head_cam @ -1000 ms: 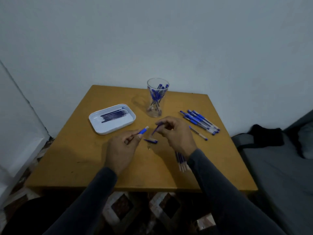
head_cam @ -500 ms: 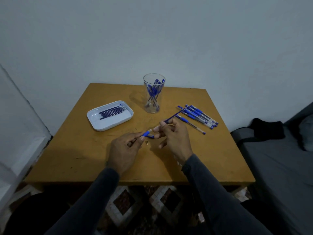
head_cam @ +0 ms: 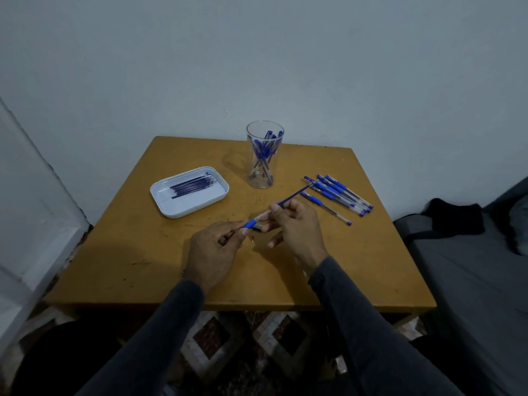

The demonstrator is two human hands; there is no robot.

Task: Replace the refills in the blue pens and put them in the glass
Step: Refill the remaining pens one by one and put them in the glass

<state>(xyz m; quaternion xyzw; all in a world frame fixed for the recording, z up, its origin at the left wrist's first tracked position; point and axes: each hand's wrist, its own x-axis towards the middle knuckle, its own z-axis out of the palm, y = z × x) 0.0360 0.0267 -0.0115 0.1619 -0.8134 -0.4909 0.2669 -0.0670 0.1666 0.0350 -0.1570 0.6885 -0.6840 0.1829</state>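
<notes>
My left hand (head_cam: 213, 250) grips a pen barrel (head_cam: 251, 223) by its blue grip, over the middle of the wooden table (head_cam: 357, 267). My right hand (head_cam: 297, 227) pinches a thin blue refill (head_cam: 297, 193) that slants up to the right, its lower end close to the barrel's open end. A small metal pen tip (head_cam: 253, 238) lies on the table between my hands. The clear glass (head_cam: 264, 154) at the back holds several blue pens. Several more blue pens (head_cam: 340, 195) lie to the right. A white tray (head_cam: 190, 191) at the left holds several refills.
The table stands against a pale wall. A grey sofa (head_cam: 471, 281) with a black cloth (head_cam: 454, 217) sits close on the right. A white surface (head_cam: 25, 224) runs along the left. Patterned floor tiles show below the table's front edge.
My right hand has lifted the refill off the table and brought it towards the barrel in my left hand. The view has tilted slightly.
</notes>
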